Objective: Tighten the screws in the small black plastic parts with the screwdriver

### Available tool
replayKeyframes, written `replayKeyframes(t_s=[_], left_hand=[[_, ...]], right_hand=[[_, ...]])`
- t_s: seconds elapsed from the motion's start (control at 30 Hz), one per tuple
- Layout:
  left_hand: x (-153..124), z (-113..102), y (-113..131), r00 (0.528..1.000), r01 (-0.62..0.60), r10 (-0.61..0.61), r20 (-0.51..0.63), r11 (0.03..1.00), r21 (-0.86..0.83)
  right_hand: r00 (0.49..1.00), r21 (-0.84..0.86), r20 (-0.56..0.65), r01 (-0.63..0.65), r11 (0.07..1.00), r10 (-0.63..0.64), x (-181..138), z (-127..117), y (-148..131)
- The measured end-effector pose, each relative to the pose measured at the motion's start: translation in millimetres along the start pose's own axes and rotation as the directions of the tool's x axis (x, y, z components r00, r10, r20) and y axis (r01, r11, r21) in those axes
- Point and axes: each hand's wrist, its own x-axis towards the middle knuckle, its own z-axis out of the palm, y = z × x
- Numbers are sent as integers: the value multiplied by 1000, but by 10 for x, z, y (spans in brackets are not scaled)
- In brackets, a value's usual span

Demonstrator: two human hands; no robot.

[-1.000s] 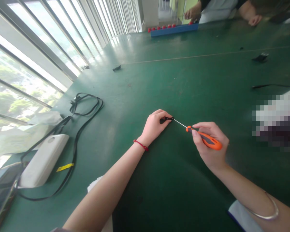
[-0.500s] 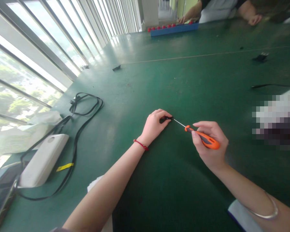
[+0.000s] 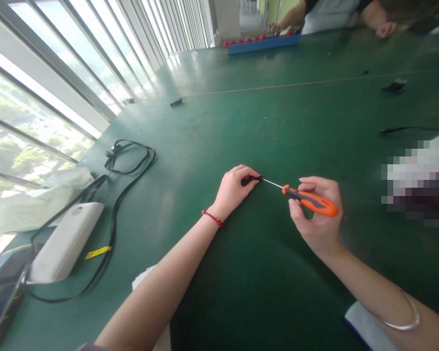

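Your left hand (image 3: pixel 234 187) is curled shut on a small black part (image 3: pixel 249 180), pinching it with thumb and fingers down on the green table (image 3: pixel 278 122), near the middle. Your right hand (image 3: pixel 316 219) is closed around the orange handle of the screwdriver (image 3: pixel 309 200), fingers on top and thumb below. The thin metal tip touches the black part, so this looks like the step of turning a tiny screw. The next turn needs the tip pushed straight in and the part held tight, or it may slip. The screwdriver lies almost flat, its long way running right to left, tip pointing at your left hand.
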Motion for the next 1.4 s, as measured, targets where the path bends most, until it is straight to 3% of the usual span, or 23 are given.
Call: replayKeyframes(t_s=[0.13, 0.3, 0.47, 0.63, 0.73, 0.83, 1.03, 1.2, 1.4], left_hand=[[-1, 1, -2, 1000, -1, 1, 4, 1000, -11], [-3, 2, -8, 1000, -7, 7, -7, 1000, -6], [-3, 5, -13, 1000, -5, 5, -3, 1000, -10], [2, 10, -11, 1000, -7, 7, -4, 1000, -2], [1, 10, -10, 1000, -3, 3, -6, 1000, -4], [-1, 8, -11, 1000, 1, -1, -3, 1000, -6], [0, 6, -9, 1000, -9, 9, 0, 1000, -5], [-3, 0, 0, 1000, -3, 3, 7, 1000, -13], [-3, -2, 2, 1000, -10, 10, 8, 1000, -10]], right_hand=[[996, -75, 78, -45, 996, 51, -2, -8, -13], [1000, -17, -20, 19, 1000, -20, 2, 2, -14], [994, -37, 94, -59, 998, 63, -1, 1, -23], [999, -5, -31, 18, 1000, -18, 10, 12, -27], [1000, 19, 8, -4, 1000, 4, 7, 2, -18], [995, -71, 74, -68, 995, 73, -8, -10, -21], [999, 13, -37, 4, 1000, -3, 4, 12, -9], [992, -69, 86, -89, 994, 94, -7, -10, -13], [999, -15, -54, -1, 1000, 1, 14, 18, -12]])
